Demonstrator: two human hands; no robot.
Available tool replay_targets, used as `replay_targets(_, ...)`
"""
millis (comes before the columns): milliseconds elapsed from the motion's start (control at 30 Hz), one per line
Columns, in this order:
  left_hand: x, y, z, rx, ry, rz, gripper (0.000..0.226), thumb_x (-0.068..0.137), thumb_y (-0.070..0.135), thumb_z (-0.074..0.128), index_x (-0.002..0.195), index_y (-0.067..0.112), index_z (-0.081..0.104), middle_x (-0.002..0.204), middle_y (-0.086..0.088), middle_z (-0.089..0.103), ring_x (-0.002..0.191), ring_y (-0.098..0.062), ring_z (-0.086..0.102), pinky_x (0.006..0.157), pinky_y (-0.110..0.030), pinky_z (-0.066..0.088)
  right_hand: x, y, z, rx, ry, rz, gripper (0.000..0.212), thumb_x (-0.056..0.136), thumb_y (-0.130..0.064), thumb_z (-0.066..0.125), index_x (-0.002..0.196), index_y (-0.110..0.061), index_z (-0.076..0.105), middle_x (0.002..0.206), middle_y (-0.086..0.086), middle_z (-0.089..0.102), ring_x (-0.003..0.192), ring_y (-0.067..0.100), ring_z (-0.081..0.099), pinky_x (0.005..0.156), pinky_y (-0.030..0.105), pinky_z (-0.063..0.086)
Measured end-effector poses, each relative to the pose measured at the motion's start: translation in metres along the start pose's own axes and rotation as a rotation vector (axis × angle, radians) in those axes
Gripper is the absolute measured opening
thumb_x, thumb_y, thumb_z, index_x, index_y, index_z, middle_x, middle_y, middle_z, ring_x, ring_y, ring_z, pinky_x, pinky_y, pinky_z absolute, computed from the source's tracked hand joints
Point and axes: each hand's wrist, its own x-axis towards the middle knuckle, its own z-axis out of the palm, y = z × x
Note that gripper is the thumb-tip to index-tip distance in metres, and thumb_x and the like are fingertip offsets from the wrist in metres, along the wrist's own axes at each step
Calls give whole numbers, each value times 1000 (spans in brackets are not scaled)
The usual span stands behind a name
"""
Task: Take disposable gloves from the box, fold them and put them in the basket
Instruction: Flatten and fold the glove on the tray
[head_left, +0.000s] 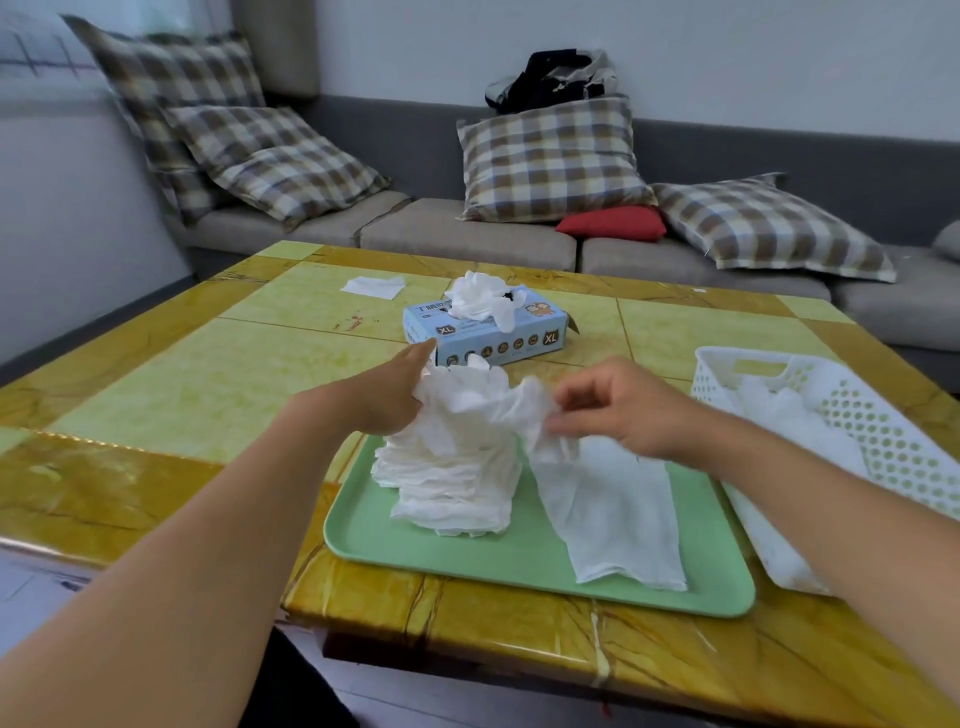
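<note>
Separating one glove from the pile
Left hand (384, 395) grips glove stack (452, 467); right hand (618, 410) pinches glove (608, 499) cuff at 3 o'clock. Thin, limp, clingy.

A: Table (171, 384) finish?
B: Glossy, polished stone look, yellow-green with brown veining.
A: Tray (519, 561)?
B: Smooth matt green plastic.
A: Basket (878, 431)?
B: White perforated plastic, slight sheen.
A: Gloves (457, 467)?
B: Thin white film, crinkled, semi-translucent, matt.
A: Box (498, 338)?
B: Printed cardboard, light blue, low gloss.
A: Behind?
B: Sofa (467, 231) grey woven cloth; checked fabric cushions (550, 161).
</note>
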Motion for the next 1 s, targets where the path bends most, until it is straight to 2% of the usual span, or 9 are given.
replay_targets(200,1,15,-13,-57,-74,-61,94,89,9,59,160,30,1,168,5,-2,151,-27,22,118,-45,30,-42,-18,-62,613,51,91,39,90,-17,60,125,1,62,107,10,70,90,21,68,76,31,59)
replay_targets(300,-13,49,-31,-132,50,-72,97,61,35,62,153,35,31,163,2,24,139,-26,34,103,-44,40,-55,-11,-70,765,75,148,33,96,-16,51,124,-5,64,105,8,71,89,20,69,73,31,58)
replay_targets(367,-21,83,-33,-430,145,41,86,61,43,64,145,36,45,150,7,41,131,-19,44,89,-31,43,-60,-9,-72,830,56,178,30,94,-17,50,117,-9,67,100,5,71,86,18,69,73,30,57)
replay_targets(467,-32,141,-12,-869,-74,232,82,64,55,78,140,35,52,137,15,59,126,-8,56,105,-34,42,-66,-7,-74,817,-1,193,35,94,-20,51,124,-9,66,111,7,69,99,23,65,90,38,53)
replay_targets(567,-30,179,21,-886,-72,302,48,78,33,84,122,21,67,117,0,74,110,-19,70,99,-42,54,-68,-12,-74,771,-56,217,39,104,-24,42,130,-8,66,122,13,69,108,27,65,99,43,51)
replay_targets(700,-21,189,30,-977,164,180,35,78,19,85,104,0,70,99,-12,76,88,-28,74,83,-42,59,-71,-16,-73,709,0,172,28,89,-27,69,110,-8,72,101,9,75,86,19,72,75,29,61)
replay_targets(800,-21,185,25,-990,151,147,36,82,17,82,108,-4,68,100,-15,76,93,-34,74,83,-45,59,-69,-8,-70,581,207,170,36,85,-4,73,120,-2,67,112,14,74,92,23,73,76,30,62)
replay_targets(933,-23,179,16,-1028,135,147,31,85,15,76,111,1,69,99,-13,77,92,-31,74,82,-42,61,-67,-6,-74,634,338,161,33,91,-10,69,122,1,67,107,14,73,79,23,70,64,31,61)
replay_targets(1000,-25,173,11,-1029,83,155,35,84,17,75,115,3,67,104,-15,76,99,-35,73,88,-51,59,-68,-8,-75,618,314,168,27,92,-13,68,117,-4,69,99,9,73,70,19,69,57,28,59)
